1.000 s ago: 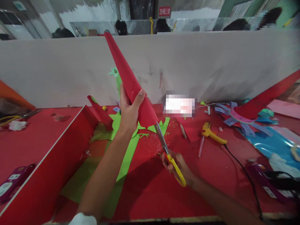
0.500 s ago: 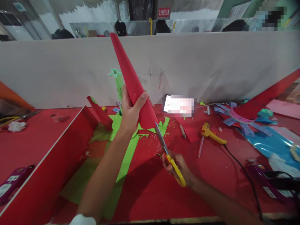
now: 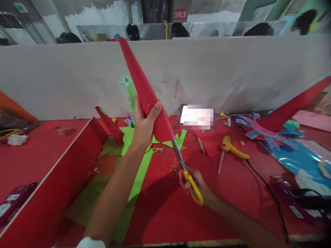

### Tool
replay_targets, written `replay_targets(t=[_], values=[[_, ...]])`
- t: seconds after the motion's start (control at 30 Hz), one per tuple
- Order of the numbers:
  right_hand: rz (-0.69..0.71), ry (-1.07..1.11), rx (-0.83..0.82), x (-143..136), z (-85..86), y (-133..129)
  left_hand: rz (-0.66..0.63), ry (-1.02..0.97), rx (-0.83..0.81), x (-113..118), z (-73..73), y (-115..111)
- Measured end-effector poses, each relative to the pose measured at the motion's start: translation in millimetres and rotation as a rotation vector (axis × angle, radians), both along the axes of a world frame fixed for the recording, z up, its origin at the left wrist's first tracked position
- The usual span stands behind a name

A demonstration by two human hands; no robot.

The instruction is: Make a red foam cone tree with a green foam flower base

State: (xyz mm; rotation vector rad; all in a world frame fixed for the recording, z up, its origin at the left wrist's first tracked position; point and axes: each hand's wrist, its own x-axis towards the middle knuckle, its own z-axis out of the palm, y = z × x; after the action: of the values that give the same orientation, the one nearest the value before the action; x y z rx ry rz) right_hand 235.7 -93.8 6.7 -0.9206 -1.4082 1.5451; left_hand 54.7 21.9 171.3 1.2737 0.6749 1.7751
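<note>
The red cone [image 3: 141, 81] slanted from the upper middle of the frame down rightward to the centre, wide end lowest. The scissors [image 3: 182, 165], right of and below centre, carried on nearly the same slant. The left hand [image 3: 144, 120] gripped the cone near its wide end and was the nearer; the right hand [image 3: 193, 181], closed round the handles, reached it only through the blades. Their tips [image 3: 172, 136] met the rim's right corner; whether they straddled it could not be told.
</note>
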Motion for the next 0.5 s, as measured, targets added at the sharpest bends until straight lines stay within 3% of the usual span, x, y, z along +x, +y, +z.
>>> replay_targets(t=[0.27,0.5], values=[[0.081,-0.087,0.181,0,-4.0,1,0.099,-0.032,-0.013,-4,3.6,-2],[0.068,-0.102,0.158,5,-12.3,2,0.193,0.052,0.032,-4,-0.7,2]])
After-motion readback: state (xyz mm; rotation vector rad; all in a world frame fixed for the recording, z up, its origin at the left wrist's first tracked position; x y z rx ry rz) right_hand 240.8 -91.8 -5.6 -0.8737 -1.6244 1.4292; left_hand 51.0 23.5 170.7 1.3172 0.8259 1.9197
